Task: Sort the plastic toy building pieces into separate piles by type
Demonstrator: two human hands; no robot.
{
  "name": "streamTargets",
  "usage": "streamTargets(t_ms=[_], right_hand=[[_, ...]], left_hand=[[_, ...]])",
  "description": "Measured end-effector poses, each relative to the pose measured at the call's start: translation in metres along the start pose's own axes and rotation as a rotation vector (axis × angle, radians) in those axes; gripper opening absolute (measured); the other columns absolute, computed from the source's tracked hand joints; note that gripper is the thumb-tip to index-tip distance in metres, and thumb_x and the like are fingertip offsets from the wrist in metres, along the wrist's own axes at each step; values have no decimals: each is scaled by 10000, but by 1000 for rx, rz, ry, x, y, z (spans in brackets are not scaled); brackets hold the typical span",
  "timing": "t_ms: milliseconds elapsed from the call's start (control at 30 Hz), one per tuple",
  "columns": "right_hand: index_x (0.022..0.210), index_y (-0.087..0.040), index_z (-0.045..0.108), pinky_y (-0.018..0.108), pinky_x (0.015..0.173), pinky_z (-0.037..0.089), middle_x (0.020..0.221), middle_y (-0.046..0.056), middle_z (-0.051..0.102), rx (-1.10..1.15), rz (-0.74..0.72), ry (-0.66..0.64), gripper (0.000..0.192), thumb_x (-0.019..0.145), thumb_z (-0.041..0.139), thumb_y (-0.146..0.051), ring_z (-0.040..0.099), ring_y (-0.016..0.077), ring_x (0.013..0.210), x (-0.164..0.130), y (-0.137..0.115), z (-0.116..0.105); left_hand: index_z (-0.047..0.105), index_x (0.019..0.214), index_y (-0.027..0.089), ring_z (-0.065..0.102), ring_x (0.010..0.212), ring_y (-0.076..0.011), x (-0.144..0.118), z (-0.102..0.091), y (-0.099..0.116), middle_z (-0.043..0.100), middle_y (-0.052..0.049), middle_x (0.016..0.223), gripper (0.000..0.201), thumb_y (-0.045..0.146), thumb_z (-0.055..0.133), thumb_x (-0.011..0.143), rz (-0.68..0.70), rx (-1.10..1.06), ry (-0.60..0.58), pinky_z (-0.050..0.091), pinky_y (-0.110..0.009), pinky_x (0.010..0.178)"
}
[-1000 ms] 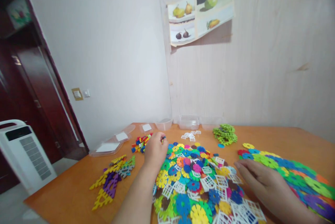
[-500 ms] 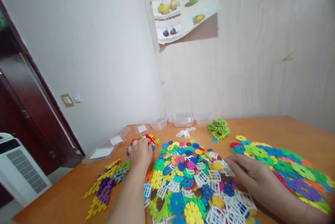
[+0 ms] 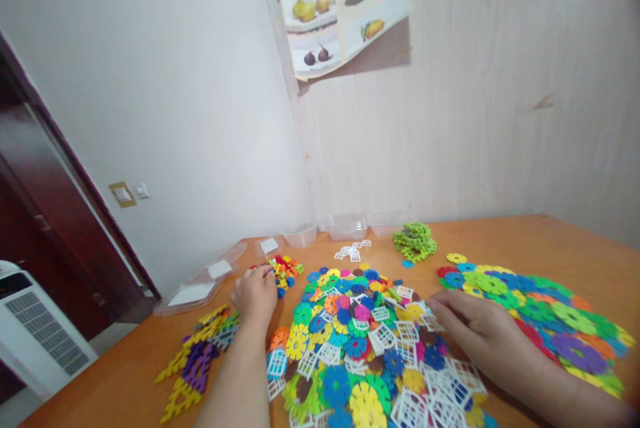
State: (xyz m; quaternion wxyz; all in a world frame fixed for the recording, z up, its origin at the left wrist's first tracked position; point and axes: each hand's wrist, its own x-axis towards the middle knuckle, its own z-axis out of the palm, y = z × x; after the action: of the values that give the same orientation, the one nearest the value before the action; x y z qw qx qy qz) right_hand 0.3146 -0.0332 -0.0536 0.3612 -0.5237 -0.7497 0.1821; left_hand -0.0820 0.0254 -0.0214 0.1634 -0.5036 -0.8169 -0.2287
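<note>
Two hands: both low over the table.
Far left: joined yellow and purple pieces near the table's near-left edge.
Left hand: loosely curled, fingertips at the small bricks, which lie just ahead and to its right; whether it grips one I cannot tell.
Middle: big pile between the hands, little bare room.
Right hand: flat, fingers spread, resting on the pile's right edge, holding nothing.
Far right: second disc spread, reaching toward the right edge.
</note>
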Motion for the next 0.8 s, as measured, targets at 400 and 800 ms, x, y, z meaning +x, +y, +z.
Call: streamTargets(t_ms=[400,800], right_hand=[[875,-249,661,258,675,471,788,10,707,0,17,-4,346,958,403,-465,649,187,758,0,2,2],[872,-236,675,235,641,484,797,14,722,39,43,18,358,953,408,-460,662,181,753,0,-4,2]], left_hand=[[701,1155,338,533,1044,-321,-2,-1,8,655,-84,1162,379,350,396,930,-42,30,-28,411,-452,820],[714,1113,218,624,1012,-259,4,3,10,712,-98,1102,373,302,413,910,47,-241,40,447,-339,844]])
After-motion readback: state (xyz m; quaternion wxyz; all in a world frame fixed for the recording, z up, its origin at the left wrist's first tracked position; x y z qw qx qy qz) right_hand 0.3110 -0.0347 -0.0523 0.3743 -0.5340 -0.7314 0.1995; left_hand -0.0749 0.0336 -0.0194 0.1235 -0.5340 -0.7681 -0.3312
